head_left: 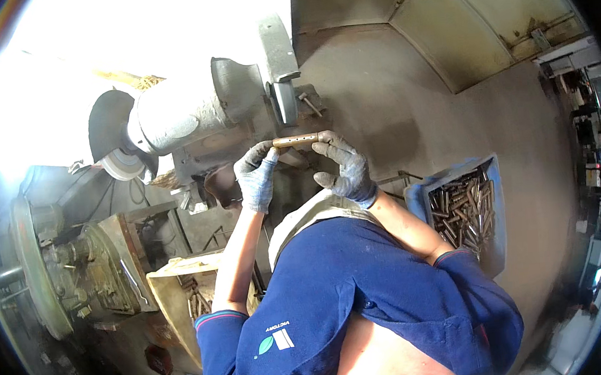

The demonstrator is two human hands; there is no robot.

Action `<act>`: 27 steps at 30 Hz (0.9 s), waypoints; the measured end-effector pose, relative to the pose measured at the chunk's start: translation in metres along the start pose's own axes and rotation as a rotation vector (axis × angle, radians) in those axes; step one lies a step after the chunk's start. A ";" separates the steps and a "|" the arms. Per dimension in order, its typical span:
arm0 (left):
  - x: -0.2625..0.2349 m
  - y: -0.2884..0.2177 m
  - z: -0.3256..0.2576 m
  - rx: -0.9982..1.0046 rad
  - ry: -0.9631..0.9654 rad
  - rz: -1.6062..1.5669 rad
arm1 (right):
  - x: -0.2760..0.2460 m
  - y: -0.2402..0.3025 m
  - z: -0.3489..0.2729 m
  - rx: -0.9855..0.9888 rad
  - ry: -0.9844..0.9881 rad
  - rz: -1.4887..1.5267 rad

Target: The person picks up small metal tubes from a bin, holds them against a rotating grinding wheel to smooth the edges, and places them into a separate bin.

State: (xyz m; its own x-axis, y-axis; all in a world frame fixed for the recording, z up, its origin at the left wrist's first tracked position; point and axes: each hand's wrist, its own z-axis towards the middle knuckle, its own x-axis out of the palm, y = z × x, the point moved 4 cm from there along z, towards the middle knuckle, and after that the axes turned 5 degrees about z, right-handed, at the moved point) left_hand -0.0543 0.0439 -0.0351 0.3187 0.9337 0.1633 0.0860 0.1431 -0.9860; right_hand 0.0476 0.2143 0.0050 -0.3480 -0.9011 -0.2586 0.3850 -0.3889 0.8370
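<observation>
Between my two gloved hands is a short brownish metal bar with a row of small dark holes (296, 140). Its left end is pinched by the fingers of my left hand (256, 177). At the other end, the fingers of my right hand (345, 165) close on the bar, while its thumb stands apart lower down. Just beyond the bar is the wheel (284, 103) of a bench grinder (180, 114), apart from the bar. Both gloves are grey with dark fingertips.
On the right stands a blue bin (499, 222) heaped with similar metal pieces (464, 211). At lower left, a pale box (172, 294) holds more pieces. A second white wheel (122, 165) sits at the grinder's left end. Farther left is a large greenish machine (41, 268).
</observation>
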 end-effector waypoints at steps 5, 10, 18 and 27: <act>0.024 -0.023 -0.006 -0.075 0.092 0.009 | -0.026 0.023 -0.008 -0.027 -0.061 -0.036; 0.070 -0.049 -0.024 -0.050 0.320 0.085 | -0.066 0.042 -0.019 0.238 -0.172 0.083; 0.076 -0.031 -0.035 0.039 0.597 0.274 | -0.247 0.039 -0.173 0.584 -0.593 0.243; -0.181 -0.039 -0.147 -0.274 -0.421 -0.007 | -0.318 0.055 -0.207 0.994 -0.875 -0.630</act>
State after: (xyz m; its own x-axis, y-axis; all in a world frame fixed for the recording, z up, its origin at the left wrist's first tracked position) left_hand 0.0233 -0.1787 -0.0206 -0.0860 0.9926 0.0858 0.3498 0.1107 -0.9302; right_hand 0.3568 0.4398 0.0334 -0.7680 -0.0938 -0.6335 -0.6319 -0.0500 0.7735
